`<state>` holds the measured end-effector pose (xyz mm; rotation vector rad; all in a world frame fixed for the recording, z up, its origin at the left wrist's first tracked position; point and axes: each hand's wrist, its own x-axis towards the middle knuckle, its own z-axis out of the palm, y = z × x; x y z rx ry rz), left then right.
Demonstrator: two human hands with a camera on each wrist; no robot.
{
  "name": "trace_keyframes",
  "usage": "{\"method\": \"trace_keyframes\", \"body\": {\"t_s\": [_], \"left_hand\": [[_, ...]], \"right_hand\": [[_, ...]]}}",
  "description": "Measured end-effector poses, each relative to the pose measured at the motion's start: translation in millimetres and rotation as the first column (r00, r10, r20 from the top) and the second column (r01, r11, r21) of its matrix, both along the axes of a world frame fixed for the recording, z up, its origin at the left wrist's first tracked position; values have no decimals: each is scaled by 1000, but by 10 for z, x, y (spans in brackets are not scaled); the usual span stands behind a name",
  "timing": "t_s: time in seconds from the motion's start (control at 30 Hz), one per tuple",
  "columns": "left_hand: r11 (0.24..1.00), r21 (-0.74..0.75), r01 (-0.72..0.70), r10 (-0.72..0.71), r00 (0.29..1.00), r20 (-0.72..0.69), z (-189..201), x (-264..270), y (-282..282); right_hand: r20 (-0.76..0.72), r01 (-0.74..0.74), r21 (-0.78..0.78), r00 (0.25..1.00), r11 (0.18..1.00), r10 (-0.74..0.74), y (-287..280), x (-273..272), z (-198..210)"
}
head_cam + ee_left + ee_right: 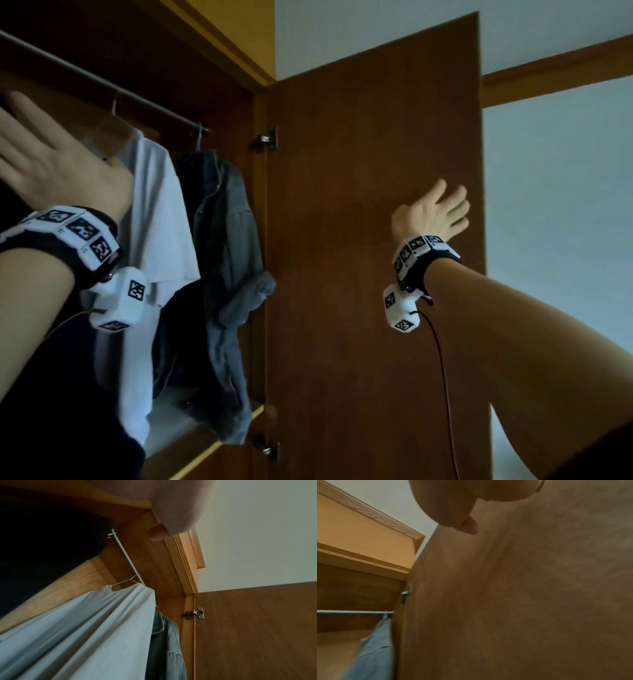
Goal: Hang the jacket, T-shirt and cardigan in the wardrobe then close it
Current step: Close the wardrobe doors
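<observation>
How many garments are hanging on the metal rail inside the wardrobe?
3: a dark garment at the left end, a white T-shirt in the middle, a grey-blue denim jacket beside the open door. Others may hide behind the left hand.

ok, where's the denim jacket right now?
Head view: the denim jacket hangs at the rail's right end, between the white T-shirt and the open right door.
</observation>
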<state>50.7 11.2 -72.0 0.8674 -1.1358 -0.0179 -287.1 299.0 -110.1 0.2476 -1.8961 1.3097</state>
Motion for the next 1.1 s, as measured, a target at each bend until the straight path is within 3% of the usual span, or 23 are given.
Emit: {"method": "trace_keyframes", "body": {"t_s": [0.1,0.23,0.5,0.77,0.97,1.1], "left_hand": [[993,20,-117,117,993,15,-65,-26,268],[977,13,-211,210,976,51,-79,-7,578],[929,33,-369,361,921,147,-308,79,801],[966,36,-256,235,930,284,-388,416,981],[996,48,-80,55,915,400,-360,866,1168],[1000,-1,-9,8,878,479,-322,1253,1223]], "right_hand": [[111,63,-8,992,998,-61,374,-345,-127],[277,-71,-55,957,996,84,569,-602,-263],[287,-100,-102,950,990,125,578,-536,-277],[294,-119,-71,946,990,135,815,82,-350],[261,-70,-36,962,997,77,830,1021,-401],[206,-159,-49,964,986,166,864,1713,-368]]}}
